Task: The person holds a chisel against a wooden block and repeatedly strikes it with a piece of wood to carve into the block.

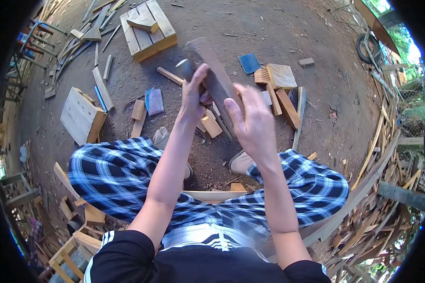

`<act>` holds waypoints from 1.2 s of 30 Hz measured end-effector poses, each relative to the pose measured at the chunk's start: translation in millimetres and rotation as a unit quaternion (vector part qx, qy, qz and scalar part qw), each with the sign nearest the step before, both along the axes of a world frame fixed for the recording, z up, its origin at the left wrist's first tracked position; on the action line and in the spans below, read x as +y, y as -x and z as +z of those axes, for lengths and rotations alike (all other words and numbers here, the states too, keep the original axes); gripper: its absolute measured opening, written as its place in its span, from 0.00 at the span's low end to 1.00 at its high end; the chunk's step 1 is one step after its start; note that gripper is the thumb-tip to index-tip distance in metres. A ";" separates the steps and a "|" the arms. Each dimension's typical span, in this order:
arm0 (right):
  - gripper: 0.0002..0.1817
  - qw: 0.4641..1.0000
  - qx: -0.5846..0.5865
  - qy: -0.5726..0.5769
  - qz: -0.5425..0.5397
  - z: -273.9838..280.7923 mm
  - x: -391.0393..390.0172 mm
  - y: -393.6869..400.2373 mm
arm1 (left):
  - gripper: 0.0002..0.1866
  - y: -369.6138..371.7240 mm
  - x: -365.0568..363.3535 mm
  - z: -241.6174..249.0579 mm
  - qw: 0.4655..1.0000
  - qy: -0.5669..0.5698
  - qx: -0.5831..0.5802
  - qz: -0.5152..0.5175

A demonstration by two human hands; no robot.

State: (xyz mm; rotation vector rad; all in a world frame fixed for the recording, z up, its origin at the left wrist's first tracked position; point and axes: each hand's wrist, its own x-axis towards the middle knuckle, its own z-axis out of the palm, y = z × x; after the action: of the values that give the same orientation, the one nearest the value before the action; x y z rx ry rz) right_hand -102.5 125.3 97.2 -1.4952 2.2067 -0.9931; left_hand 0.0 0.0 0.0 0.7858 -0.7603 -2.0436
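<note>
A long dark wooden block (211, 59) is held up at a slant in front of me. My left hand (194, 92) is closed at its left side, with a dark cylindrical piece with a pale round end (184, 69) jutting out beside the fingers; I cannot tell whether that piece is part of the block. Around the block's lower right end my right hand (253, 118) is closed, thumb lying along the near side, slightly blurred. Below the hands, a light wood piece (211, 123) lies on the ground.
Wooden boxes stand at the upper left (158, 45) and left (82, 118). Right of the hands lie a pale wood block (282, 76), a brown wood block (288, 108) and blue sandpaper-like sheet (249, 63). Cloth-like pad (155, 101) lies left. Scrap wood (373, 221) piles up at lower right.
</note>
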 end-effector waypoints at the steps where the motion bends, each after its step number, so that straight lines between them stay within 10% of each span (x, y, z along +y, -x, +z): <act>1: 0.16 0.965 0.178 0.193 0.015 3.4 -3.1 -4.0 | 0.23 -6.1 -5.8 0.3 0.999 -0.030 0.028 -0.002; 5: 0.10 0.826 -0.402 0.323 0.227 87.8 53.4 2.9 | 0.19 4.2 -2.9 -12.0 0.991 -0.092 0.008 0.097; 15: 0.05 0.883 -0.295 0.348 0.114 105.4 107.0 10.3 | 0.31 1.5 -4.5 -16.2 0.994 -0.068 0.030 0.078; 36: 0.13 0.903 -0.180 0.385 0.060 118.0 96.3 13.9 | 0.24 4.3 0.0 -11.7 0.997 -0.051 -0.001 0.052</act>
State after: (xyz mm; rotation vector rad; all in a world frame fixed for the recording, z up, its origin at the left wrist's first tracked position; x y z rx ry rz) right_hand -116.4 221.7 215.2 -1.5166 1.4918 -2.0540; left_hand -4.3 0.0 -11.7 0.8672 -0.6066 -2.0016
